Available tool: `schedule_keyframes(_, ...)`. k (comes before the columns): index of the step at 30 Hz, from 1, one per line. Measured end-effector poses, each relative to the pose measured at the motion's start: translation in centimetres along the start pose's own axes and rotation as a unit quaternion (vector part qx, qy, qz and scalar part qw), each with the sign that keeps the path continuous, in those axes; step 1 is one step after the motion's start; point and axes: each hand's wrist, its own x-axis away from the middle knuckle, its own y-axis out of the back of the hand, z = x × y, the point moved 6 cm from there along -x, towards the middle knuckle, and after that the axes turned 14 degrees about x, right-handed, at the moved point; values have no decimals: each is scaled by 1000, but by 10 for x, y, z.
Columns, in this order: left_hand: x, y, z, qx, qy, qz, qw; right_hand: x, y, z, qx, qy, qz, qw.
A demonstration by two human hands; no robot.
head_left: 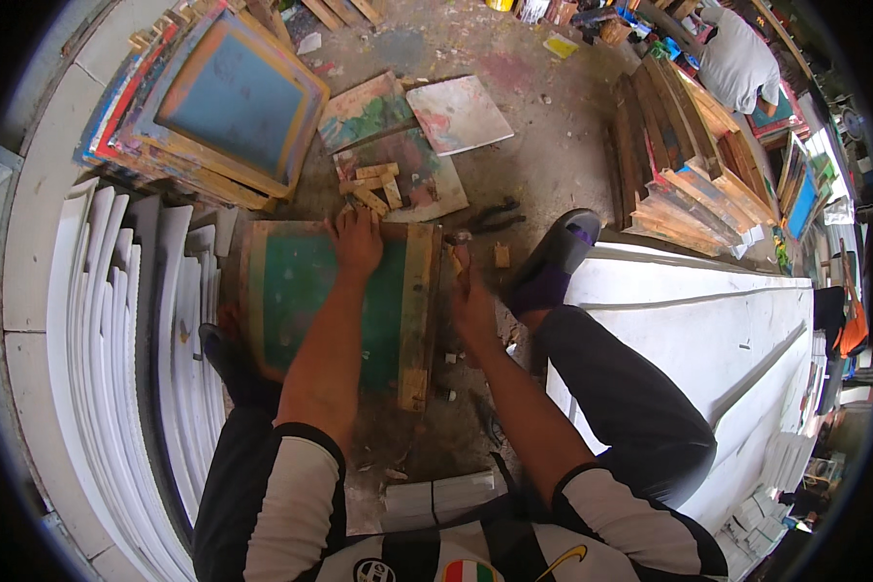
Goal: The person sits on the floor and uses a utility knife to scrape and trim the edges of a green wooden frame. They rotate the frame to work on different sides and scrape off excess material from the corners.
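Note:
A wooden screen-printing frame point(419, 320) with green mesh lies on the floor between my feet. My left hand point(357, 242) rests on its far bar, fingers spread and stretched toward the edge. Whether the fingertips curl over that bar is hard to see. At the frame's right side, my right hand point(473, 306) is closed around the handle of a hammer point(461, 250), its head pointing away from me. Just beyond my left fingers, several short wooden strips point(371, 184) lie in a loose pile. Dark-handled pliers point(495, 215) lie on the floor past the hammer.
Framed screens point(242, 107) lean in a stack at the far left, above upright white sheets point(116, 291). Stained boards point(459, 114) lie ahead. A large white panel point(689, 330) and stacked wooden frames point(694, 155) are on the right. Another person point(739, 60) bends over at the far right.

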Motion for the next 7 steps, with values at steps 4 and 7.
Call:
schedule_keyframes(4,-1,0,-4,10,-30,-23,999,-4,-4,-5,18,112,-128,985)
schedule_keyframes(7,-8,-2,3,-10,7,24,1000,-6,-7,-7,6,-31,50,998)
